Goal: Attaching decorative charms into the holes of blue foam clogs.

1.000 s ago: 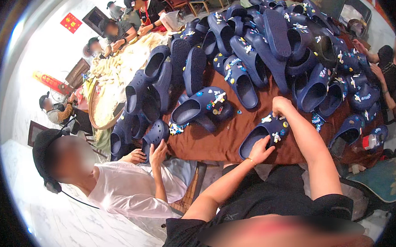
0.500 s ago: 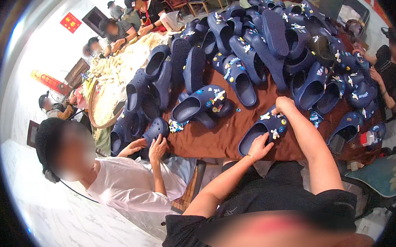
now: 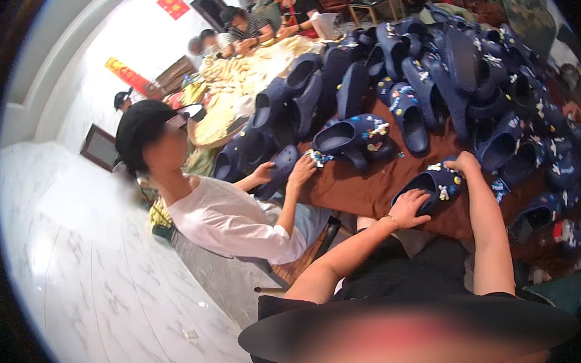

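A dark blue clog (image 3: 433, 187) with small coloured charms on its top lies on the brown table (image 3: 368, 188) in front of me. My left hand (image 3: 407, 209) grips its heel end from the near side. My right hand (image 3: 463, 165) rests on its toe end, fingers curled over the charms. Both my forearms reach in from the lower edge.
A big heap of dark blue clogs (image 3: 441, 64) covers the far and right part of the table. To my left a person in a white shirt and black cap (image 3: 220, 214) handles another clog (image 3: 283, 169). More people sit at a far table with yellow cloth (image 3: 247, 73).
The view has shifted, so the person at my left sits more to the middle. My hands stay on the same clog, the right one still at its toe.
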A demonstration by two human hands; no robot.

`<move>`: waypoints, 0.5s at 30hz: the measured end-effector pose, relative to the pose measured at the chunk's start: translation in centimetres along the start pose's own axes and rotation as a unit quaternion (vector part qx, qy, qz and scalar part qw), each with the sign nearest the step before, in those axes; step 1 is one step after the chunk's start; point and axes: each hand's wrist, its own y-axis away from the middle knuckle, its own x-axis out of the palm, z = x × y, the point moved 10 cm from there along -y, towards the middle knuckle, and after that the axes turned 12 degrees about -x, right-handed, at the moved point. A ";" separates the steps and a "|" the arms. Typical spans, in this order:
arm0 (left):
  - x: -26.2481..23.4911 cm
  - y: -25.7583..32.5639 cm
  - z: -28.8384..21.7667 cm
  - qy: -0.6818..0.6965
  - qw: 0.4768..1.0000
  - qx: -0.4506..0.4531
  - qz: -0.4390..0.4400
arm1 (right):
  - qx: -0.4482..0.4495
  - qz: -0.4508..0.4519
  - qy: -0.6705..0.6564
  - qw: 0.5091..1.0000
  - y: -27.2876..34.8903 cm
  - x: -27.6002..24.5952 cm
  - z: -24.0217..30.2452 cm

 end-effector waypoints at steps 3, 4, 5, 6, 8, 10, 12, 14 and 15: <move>0.7 1.3 1.5 -0.079 0.996 -0.013 0.046 | 0.025 0.032 -0.072 0.997 -0.1 1.2 -0.8; 1.0 1.5 1.5 -0.094 0.994 -0.006 0.048 | 0.021 0.024 -0.070 0.997 -0.1 1.2 -1.0; 0.9 1.6 1.4 -0.098 0.995 -0.005 0.027 | 0.026 0.013 -0.059 0.998 0.0 0.9 -1.6; 0.8 1.5 1.3 -0.084 0.996 -0.012 0.011 | 0.008 -0.007 -0.071 0.997 0.0 0.7 -1.5; 0.7 1.4 1.2 -0.085 0.996 -0.027 -0.013 | -0.004 -0.044 -0.068 0.997 0.2 0.5 -1.8; 0.6 1.0 0.9 -0.086 0.995 -0.030 -0.028 | 0.017 -0.038 -0.069 0.997 0.2 0.7 -2.5; 0.5 0.9 0.8 -0.096 0.994 -0.038 -0.033 | 0.018 -0.081 -0.035 0.996 0.3 -0.1 -2.5; 0.1 1.1 0.5 -0.084 0.995 -0.025 -0.041 | 0.001 -0.074 -0.054 0.996 0.1 0.1 -2.0; 0.0 1.0 0.5 -0.082 0.995 -0.025 -0.046 | -0.003 -0.070 -0.048 0.996 -0.1 -0.1 -1.9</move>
